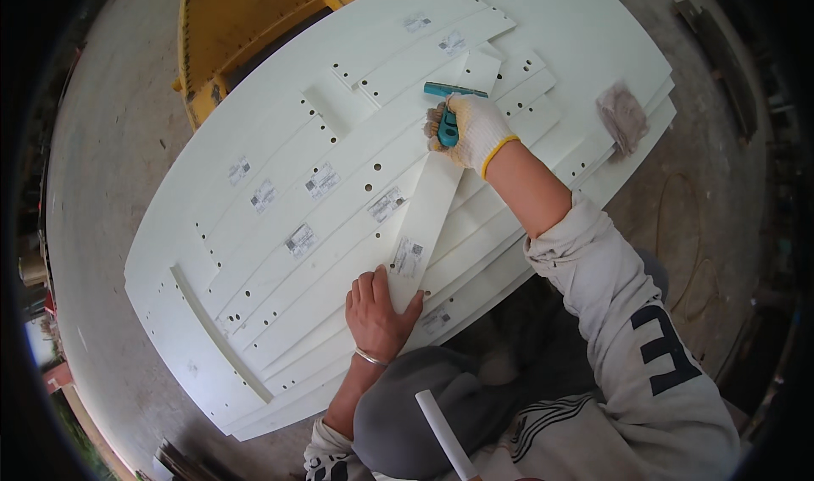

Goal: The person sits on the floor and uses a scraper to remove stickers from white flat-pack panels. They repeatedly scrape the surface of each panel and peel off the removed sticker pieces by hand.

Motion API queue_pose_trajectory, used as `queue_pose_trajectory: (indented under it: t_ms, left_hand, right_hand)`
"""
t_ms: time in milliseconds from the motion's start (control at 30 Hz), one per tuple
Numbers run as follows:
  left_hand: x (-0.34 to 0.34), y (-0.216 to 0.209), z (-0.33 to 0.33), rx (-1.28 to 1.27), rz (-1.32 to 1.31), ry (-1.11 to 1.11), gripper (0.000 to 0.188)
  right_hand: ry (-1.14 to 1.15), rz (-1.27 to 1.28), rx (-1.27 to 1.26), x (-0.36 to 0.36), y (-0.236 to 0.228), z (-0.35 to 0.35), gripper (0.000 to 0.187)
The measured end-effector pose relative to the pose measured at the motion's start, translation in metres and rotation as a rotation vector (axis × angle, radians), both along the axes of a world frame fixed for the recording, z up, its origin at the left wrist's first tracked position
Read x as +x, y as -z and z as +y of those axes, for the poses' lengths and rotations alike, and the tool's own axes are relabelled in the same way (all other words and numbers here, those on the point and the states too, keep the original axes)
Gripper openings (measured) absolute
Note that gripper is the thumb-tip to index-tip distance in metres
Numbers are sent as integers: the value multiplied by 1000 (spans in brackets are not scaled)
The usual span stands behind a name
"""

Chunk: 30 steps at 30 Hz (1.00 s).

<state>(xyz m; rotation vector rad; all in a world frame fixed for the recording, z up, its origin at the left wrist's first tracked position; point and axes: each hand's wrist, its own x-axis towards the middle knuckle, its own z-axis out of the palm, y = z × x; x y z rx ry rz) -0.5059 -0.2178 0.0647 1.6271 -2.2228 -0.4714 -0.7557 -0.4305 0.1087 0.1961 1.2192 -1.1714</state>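
Note:
A narrow white board strip (431,208) lies slantwise across a spread of overlapping white boards (280,201) with drilled holes and printed labels. My left hand (379,313) is bare. It holds the strip's near end, with the fingers along the left edge and the thumb at the right. My right hand (475,130), in a white knit glove with a yellow cuff, is closed around the handle of a teal T-shaped scraper (449,128). The tool's wide head lies over the far part of the strip. My glove hides some of the handle and the strip beneath.
A crumpled greyish cloth (622,118) rests at the right edge of the boards. Behind them, at the upper left, stands a yellow metal frame (246,23). Dark lengths of material (717,61) lie on the floor at right. A white stick (444,434) juts up at the lower edge.

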Motion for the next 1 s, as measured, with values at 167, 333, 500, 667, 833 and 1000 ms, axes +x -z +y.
queue_pose_trajectory:
  t_ms: [167, 333, 500, 667, 833, 1000]
  left_hand:
    - [2, -2, 3, 32, -17, -10, 69]
    - [7, -2, 7, 59, -20, -10, 70]
    - [9, -3, 8, 48, -21, -9, 71]
    - [17, -5, 14, -12, -18, 19, 71]
    - [53, -10, 30, 31, -89, -6, 75]
    - [69, -25, 37, 134, -157, -83, 83]
  right_hand:
    - [5, -24, -67, 5, 6, 23, 22]
    - [-8, -24, -56, -2, 10, 28, 21]
    - [76, 103, 26, -32, 2, -11, 14]
    - [0, 195, 56, -89, 2, -42, 20]
    - [-260, 187, -79, -107, 5, -8, 28]
    - [-538, 199, -79, -57, -24, 64, 30]
